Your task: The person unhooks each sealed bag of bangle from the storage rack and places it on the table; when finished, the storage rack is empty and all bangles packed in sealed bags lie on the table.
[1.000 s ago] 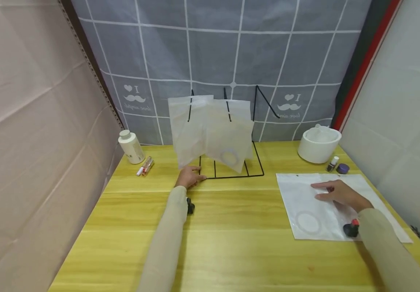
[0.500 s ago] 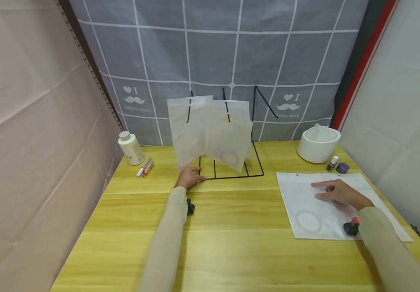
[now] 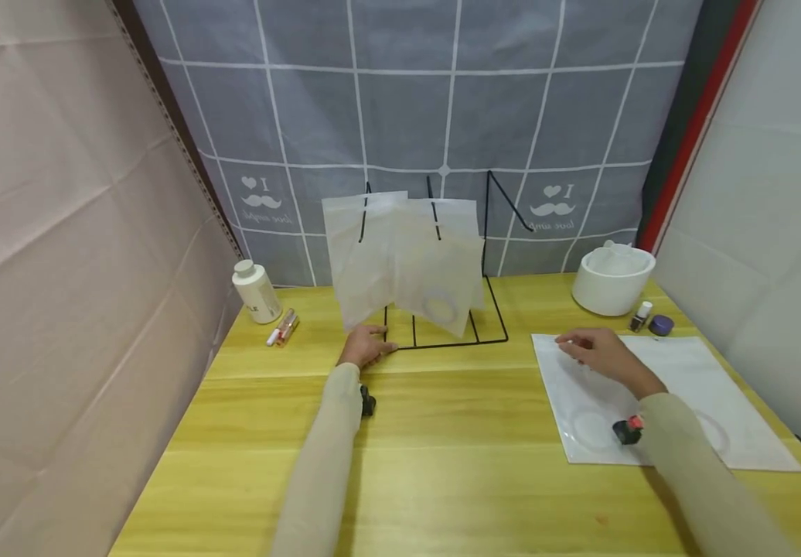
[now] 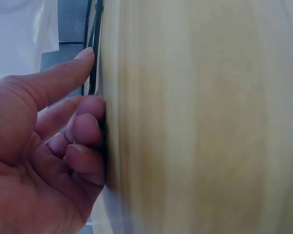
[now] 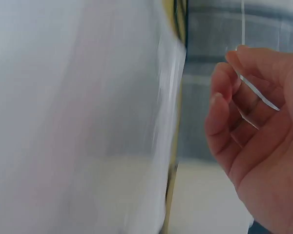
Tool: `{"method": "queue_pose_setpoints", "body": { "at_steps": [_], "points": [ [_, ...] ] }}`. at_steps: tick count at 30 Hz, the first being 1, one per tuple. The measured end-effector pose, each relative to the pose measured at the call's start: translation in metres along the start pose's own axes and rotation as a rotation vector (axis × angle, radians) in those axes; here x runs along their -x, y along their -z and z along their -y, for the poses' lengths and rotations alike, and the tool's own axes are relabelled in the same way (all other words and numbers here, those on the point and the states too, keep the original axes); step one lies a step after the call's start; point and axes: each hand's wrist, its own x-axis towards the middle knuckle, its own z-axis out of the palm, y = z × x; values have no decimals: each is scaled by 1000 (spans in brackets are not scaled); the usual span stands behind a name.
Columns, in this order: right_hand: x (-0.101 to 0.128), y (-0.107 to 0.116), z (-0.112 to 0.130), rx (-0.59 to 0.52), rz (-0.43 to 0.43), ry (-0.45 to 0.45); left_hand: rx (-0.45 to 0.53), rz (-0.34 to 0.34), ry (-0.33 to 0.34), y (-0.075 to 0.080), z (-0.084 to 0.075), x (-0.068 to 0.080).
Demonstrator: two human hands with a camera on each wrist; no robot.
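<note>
My left hand [image 3: 363,346] holds the front left corner of a black wire rack [image 3: 452,346]. In the left wrist view, the thumb presses on the rack's wire and the other fingers curl beside it, close to the tabletop. Two frosted white plastic bags, a left one [image 3: 364,267] and a right one [image 3: 435,259], hang from the rack's hooks. Above flat white plastic bags [image 3: 693,379] on the right is my right hand [image 3: 605,356]. Its fingers are loosely bent; in the right wrist view, a gap separates them from the bag [image 5: 88,122], and nothing shows between them.
A white bottle [image 3: 257,292] and small cosmetic tubes [image 3: 284,328] stand and lie at the back left. At the back right are a round white container [image 3: 612,290], a small dark bottle [image 3: 640,317] and a purple-lidded jar [image 3: 661,325]. The rack's right hook [image 3: 509,199] bears no bag.
My right hand has moved left and slightly up across the flat bags, and its fingers are more bent. The left hand stays at the rack corner; the head view has shifted slightly.
</note>
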Motion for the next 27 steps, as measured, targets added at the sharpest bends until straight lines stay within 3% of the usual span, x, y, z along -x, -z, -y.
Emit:
{"method": "queue_pose_setpoints", "body": {
  "at_steps": [6, 10, 14, 17, 27],
  "points": [
    [-26, -45, 70, -103, -71, 254, -12, -5, -2, 1, -2, 1],
    [-45, -58, 109, -189, -136, 425, -2, 1, 4, 0, -1, 2],
    [-61, -63, 133, -230, -224, 531, 4, 7, 0, -3, -1, 3],
    [-72, -65, 146, -251, -261, 553, 2, 5, -4, -3, 1, 3],
    [-97, -67, 170, -223, -368, 460, -27, -29, -16, -4, 0, 3]
  ]
}}
